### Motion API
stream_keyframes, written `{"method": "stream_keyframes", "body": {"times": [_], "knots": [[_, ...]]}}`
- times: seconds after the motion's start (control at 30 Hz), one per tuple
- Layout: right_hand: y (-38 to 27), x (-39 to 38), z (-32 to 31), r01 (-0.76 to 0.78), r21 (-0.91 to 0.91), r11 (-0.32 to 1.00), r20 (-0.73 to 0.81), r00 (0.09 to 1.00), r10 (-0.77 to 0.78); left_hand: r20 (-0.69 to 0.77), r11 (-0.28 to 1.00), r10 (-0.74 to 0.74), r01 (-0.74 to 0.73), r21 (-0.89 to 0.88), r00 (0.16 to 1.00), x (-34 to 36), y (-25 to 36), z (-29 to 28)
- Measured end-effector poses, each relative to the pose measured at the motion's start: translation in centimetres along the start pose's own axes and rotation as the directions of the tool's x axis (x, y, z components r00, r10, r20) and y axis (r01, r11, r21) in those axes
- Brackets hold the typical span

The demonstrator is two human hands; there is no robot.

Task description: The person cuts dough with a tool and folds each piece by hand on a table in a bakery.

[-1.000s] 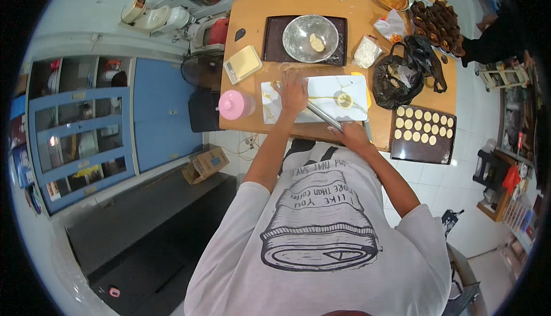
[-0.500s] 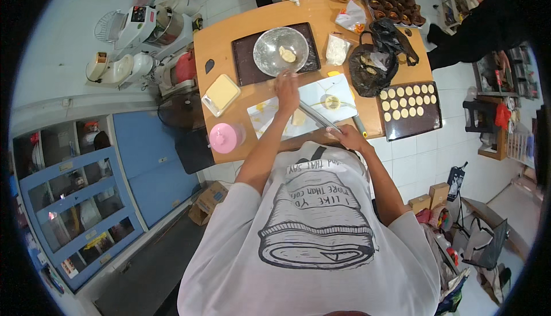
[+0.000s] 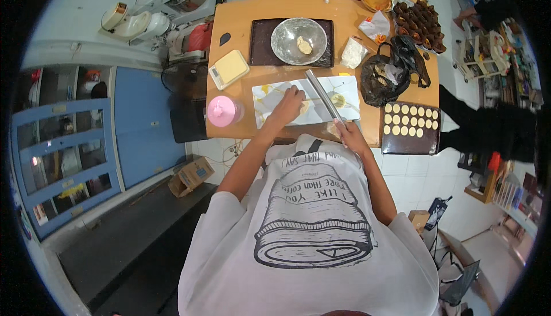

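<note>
My left hand (image 3: pixel 288 106) is on the white marbled board (image 3: pixel 270 119), fingers curled beside a pale dough piece (image 3: pixel 304 109) that it partly covers; whether it grips anything is hidden. My right hand (image 3: pixel 349 133) grips the lower end of a steel rolling pin (image 3: pixel 323 93), which is raised diagonally across the board. A pale round (image 3: pixel 338 101) lies to the pin's right. Just beyond the board is a steel bowl (image 3: pixel 286 39) with dough (image 3: pixel 304 46), on a dark tray (image 3: pixel 258 46).
On the table (image 3: pixel 227 14) are a scale (image 3: pixel 229 69), a pink jug (image 3: pixel 222 111), a flour bag (image 3: pixel 353 52), a black bag (image 3: pixel 379 80), a tray of dough rounds (image 3: pixel 412 144) and brown cases (image 3: pixel 416 26). A person in black (image 3: pixel 488 132) is at the right.
My left hand has moved lower onto the board, off the pin. The pin's far end has swung up and away from me, held by my right hand. The person in black has moved.
</note>
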State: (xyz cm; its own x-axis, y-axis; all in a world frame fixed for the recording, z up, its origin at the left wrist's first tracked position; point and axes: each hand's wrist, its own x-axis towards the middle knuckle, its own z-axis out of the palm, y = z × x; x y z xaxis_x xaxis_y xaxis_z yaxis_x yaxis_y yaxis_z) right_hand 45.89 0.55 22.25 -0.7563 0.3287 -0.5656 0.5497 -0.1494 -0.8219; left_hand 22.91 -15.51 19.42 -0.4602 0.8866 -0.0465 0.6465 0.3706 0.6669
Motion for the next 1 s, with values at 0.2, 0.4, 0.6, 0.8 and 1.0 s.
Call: {"method": "stream_keyframes", "body": {"times": [0.2,0.4,0.6,0.8,1.0], "knots": [[-0.4,0.0,-2.9,0.067,-0.148,0.987,0.136,0.99,-0.047,0.183,0.999,0.032,-0.029,-0.018,0.983,0.9,-0.7,-1.4],[0.5,-0.4,-5.7,0.044,-0.211,0.977,0.166,0.986,-0.008,-0.079,0.696,-0.3,0.161,-0.7,0.951,-1.5,1.8,0.3],[1.0,-0.1,-5.7,0.083,-0.312,0.946,0.216,0.976,-0.015,-0.411,0.871,-0.381,0.173,-0.46,0.828,-6.2,-0.9,6.0],[1.7,1.9,-4.5,0.419,-0.59,0.691,0.309,0.907,-0.286,-0.591,0.915,-0.392,0.367,-0.168,0.705,-4.4,0.7,3.3],[2.5,3.4,-2.2,0.488,-0.615,0.62,0.34,0.873,-0.35,-0.602,0.935,-0.317,0.349,-0.068,0.733,-1.4,-0.9,2.4]]}}
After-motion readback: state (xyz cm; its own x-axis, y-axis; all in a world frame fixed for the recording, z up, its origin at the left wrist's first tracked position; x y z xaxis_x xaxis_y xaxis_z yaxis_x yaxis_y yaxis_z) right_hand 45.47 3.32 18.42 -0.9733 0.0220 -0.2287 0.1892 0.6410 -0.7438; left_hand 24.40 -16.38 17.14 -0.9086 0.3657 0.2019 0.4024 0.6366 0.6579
